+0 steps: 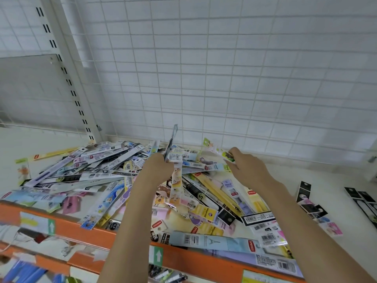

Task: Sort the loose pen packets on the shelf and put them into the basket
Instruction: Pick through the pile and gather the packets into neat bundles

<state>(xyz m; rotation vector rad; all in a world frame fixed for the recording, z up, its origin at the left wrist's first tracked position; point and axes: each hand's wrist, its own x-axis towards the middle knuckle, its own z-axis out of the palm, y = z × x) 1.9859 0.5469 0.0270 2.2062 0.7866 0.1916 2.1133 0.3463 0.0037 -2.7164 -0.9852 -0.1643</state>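
A big heap of loose pen packets (98, 176) covers the white shelf (306, 180). My left hand (158, 167) is over the middle of the heap, closed on a few packets: a dark one (171, 142) pointing up and a cream and yellow one (175, 188) hanging down. My right hand (247, 166) reaches to the back of the heap and pinches a white and green packet (217, 150) at its lower end. No basket is in view.
A white wire grid (224, 68) backs the shelf, with a slotted upright (67, 78) at the left. The shelf has an orange front edge (85, 231). Several black packets (359, 198) lie apart at the right. A lower shelf holds more goods (22, 272).
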